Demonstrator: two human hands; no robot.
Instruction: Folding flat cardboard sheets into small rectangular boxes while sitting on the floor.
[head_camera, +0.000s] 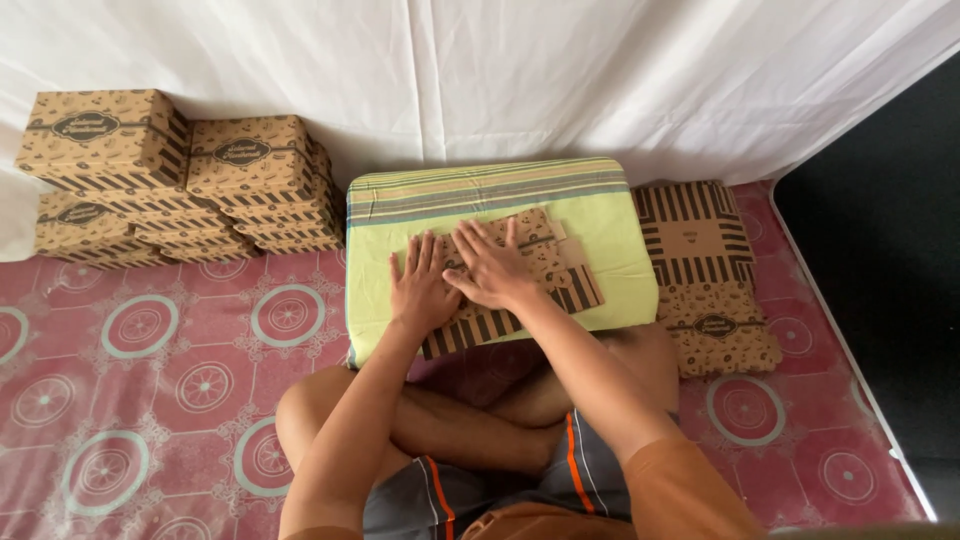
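Pressing flat with fingers spread, the left hand (422, 287) and right hand (492, 264) overlap on a flattened cardboard box (548, 275) atop a green cushion (610, 225).

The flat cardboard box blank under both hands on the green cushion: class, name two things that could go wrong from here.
1. The flat box blank lies on a soft green cushion balanced over crossed legs; pressing with the left hand and right hand could bend a crease crooked.
2. The blank's near edge overhangs the cushion's front, so it might slide off towards the lap.
3. The stacked finished boxes sit unevenly and could topple if bumped.
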